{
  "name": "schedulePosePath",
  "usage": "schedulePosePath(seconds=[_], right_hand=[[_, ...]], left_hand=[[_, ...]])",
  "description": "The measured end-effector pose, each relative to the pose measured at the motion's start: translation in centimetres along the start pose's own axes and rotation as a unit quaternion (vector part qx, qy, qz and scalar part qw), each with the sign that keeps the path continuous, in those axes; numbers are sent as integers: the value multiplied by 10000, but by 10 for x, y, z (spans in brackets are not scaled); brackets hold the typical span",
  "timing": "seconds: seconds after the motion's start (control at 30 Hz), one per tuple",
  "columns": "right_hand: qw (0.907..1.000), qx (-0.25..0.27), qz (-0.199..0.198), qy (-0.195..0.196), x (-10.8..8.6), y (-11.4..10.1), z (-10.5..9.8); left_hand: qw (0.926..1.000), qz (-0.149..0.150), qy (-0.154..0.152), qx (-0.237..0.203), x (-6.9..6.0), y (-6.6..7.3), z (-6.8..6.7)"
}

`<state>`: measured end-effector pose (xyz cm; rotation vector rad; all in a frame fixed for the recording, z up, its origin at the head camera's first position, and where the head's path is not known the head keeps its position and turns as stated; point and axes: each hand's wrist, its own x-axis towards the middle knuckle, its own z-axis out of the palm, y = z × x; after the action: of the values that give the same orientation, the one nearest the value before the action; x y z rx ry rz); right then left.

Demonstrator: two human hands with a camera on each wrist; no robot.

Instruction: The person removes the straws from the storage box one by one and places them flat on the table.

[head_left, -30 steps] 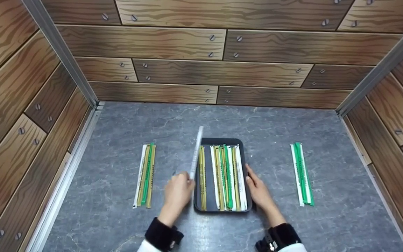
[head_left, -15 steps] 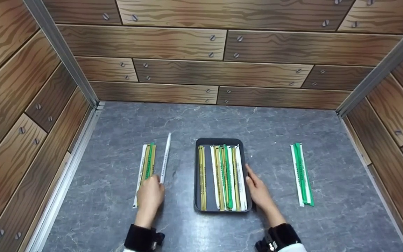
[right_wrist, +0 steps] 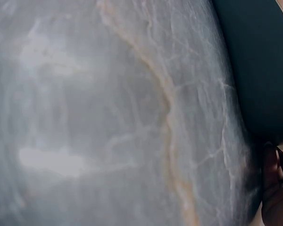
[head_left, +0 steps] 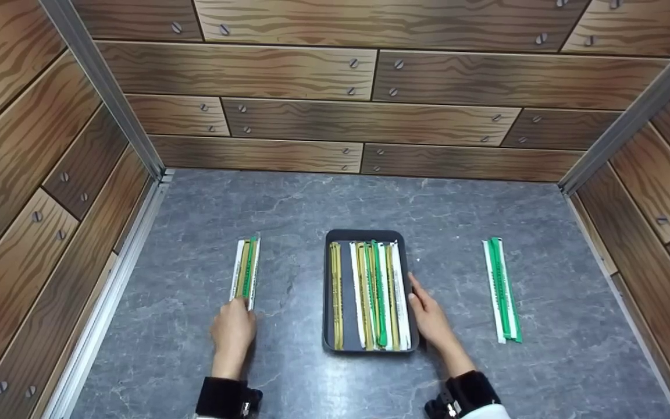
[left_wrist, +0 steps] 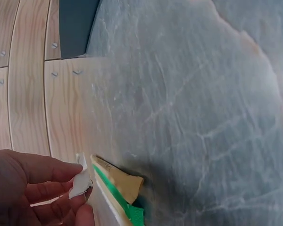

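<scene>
In the head view, my left hand (head_left: 234, 330) is at the near end of the left pile of long thin wrapped sticks. It pinches the flat end of a white wrapped stick (left_wrist: 82, 181), seen in the left wrist view, whose length runs along the pile's right side. Gold and green wrapped sticks (left_wrist: 118, 188) lie just beside it. My right hand (head_left: 435, 320) rests with extended fingers against the right wall of a dark tray (head_left: 364, 234). Inside the tray lie several white, gold and green wrapped sticks (head_left: 378, 297), with a bare strip of floor left of centre.
Another small pile of white and green wrapped sticks (head_left: 502, 291) lies to the right of the tray. The grey marbled tabletop (head_left: 300, 203) is enclosed by wood-patterned walls (head_left: 288, 157) at the back and both sides.
My left hand has carried the white wrapped stick leftward from the tray's left edge and lowered it onto the right side of the left pile. The right hand and tray have stayed put.
</scene>
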<state>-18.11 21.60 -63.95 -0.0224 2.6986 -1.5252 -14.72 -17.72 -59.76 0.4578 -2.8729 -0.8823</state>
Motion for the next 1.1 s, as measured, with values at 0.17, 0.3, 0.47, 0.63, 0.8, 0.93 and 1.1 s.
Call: schedulePosePath(seconds=[0.17, 0.3, 0.47, 0.63, 0.8, 0.93, 1.1], right_hand=[[10000, 63, -41, 20, 0, 1, 1], [9999, 105, -1, -35, 0, 0, 0], [9998, 114, 77, -127, 0, -1, 0], [9998, 136, 68, -128, 0, 0, -1], [9998, 163, 42, -106, 0, 0, 0], [9999, 139, 47, -86, 0, 0, 0], [9999, 131, 19, -49, 1, 0, 0]], left_hand=[[10000, -35, -40, 23, 3, 0, 2], [10000, 14, -40, 64, 4, 0, 4], [9999, 59, 86, 20, 6, -1, 6], [9998, 88, 178, 25, 6, 4, 6], [9971, 655, 272, -282, -1, 25, 8], [9875, 1420, 87, -674, -14, 53, 18], [9713, 2159, -414, -912, -33, 89, 40]])
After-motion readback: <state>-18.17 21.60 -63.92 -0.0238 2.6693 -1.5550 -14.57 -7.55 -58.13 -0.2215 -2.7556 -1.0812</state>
